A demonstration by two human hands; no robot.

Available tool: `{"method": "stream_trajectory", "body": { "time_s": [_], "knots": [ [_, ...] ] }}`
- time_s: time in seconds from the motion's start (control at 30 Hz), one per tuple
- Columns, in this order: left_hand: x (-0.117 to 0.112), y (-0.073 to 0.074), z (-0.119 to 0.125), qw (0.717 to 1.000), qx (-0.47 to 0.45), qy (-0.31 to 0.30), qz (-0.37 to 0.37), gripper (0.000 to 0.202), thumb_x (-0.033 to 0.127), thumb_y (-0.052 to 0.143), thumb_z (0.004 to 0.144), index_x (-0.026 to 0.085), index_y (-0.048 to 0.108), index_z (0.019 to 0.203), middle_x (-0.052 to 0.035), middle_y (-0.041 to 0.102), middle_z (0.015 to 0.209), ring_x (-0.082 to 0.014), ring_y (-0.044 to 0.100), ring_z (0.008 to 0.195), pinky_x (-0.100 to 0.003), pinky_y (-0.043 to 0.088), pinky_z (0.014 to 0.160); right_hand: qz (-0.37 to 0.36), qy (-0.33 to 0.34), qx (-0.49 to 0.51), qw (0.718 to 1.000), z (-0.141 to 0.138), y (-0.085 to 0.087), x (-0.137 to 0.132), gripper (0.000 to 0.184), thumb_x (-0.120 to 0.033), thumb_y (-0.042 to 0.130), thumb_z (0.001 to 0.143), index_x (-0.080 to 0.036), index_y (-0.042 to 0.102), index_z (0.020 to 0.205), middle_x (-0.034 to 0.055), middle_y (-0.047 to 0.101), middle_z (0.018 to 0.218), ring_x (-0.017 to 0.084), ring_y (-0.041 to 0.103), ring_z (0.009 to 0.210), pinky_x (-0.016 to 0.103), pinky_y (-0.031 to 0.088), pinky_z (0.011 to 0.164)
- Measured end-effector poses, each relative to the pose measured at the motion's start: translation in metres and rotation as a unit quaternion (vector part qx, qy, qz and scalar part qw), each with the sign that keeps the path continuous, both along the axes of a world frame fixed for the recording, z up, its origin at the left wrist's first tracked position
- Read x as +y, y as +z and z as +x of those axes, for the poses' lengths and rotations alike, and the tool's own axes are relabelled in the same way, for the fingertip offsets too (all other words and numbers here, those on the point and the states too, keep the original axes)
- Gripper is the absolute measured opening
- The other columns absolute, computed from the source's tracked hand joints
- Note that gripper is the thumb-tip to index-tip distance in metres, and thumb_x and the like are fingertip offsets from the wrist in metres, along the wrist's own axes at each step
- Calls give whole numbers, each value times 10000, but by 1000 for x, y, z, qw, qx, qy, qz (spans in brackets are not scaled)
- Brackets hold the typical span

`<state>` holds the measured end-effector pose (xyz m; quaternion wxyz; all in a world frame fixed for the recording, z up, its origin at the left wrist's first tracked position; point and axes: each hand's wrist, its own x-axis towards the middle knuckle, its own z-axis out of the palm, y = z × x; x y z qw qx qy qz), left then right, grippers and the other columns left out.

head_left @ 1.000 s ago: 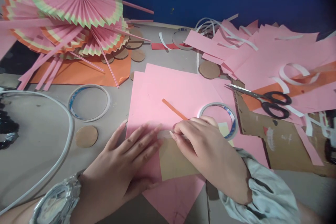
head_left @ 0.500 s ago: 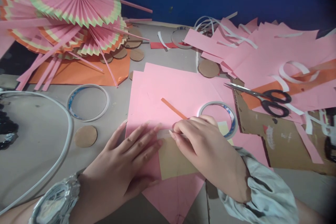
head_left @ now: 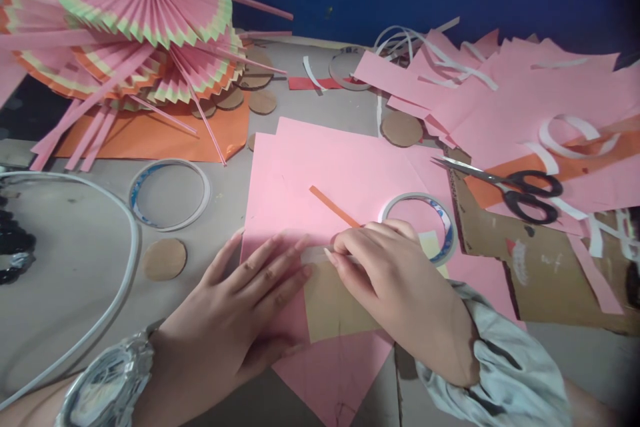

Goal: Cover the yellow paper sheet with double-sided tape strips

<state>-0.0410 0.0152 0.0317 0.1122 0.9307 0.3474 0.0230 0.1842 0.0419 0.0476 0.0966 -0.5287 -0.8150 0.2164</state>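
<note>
My left hand [head_left: 235, 313] lies flat with its fingers spread on the pink paper [head_left: 290, 167], fingertips at the left edge of a pale yellow piece of paper [head_left: 335, 307]. A whitish strip of tape [head_left: 316, 255] runs along the top of that yellow piece. My right hand [head_left: 395, 280] is closed in a pinch at the strip's right end; its fingers partly hide what they grip. Just above them, a narrow orange paper strip [head_left: 333, 205] rests on the pink sheet. Behind my right knuckles lies a roll of tape [head_left: 450, 233], partly covered by the hand.
Pleated paper fans [head_left: 145, 7] are heaped at the back left over orange paper [head_left: 150, 140]. Another tape roll [head_left: 204, 207] and a cardboard disc [head_left: 165, 259] lie at left. Black-handled scissors [head_left: 530, 197] rest at right, by pink paper sheets [head_left: 530, 93] and brown cardboard [head_left: 550, 293].
The view has shifted very slightly, so things at right appear a little further right. Both hands keep the same pose on the paper.
</note>
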Motion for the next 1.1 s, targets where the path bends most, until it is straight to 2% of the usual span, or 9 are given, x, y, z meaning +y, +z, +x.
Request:
{"method": "stream_trajectory", "body": {
  "time_s": [0.43,0.73,1.1],
  "knots": [
    [-1,1,1,1000,-7,1,4,580,531,427,880,233,380,1375,-5,344,1454,-224,257,1354,-418,-1,1135,18,-4,-5,1000,0,-2,-1,175,-196,428,887,-187,492,724,-43,543,643,124,491,633,314,283,748],
    [-1,0,4,998,-41,34,-16,607,569,463,851,247,399,1362,31,300,1461,-202,286,1341,-396,1,1143,28,-5,-1,1000,-1,-2,0,169,-184,431,879,-187,488,720,-47,528,625,119,479,619,307,284,744],
    [-1,-1,4,999,-38,35,-17,610,564,465,854,246,388,1369,39,289,1463,-201,271,1348,-395,4,1143,30,-6,-1,1000,-1,-3,-1,164,-187,428,879,-185,490,727,-40,538,643,121,487,629,311,289,762]
  ]
}}
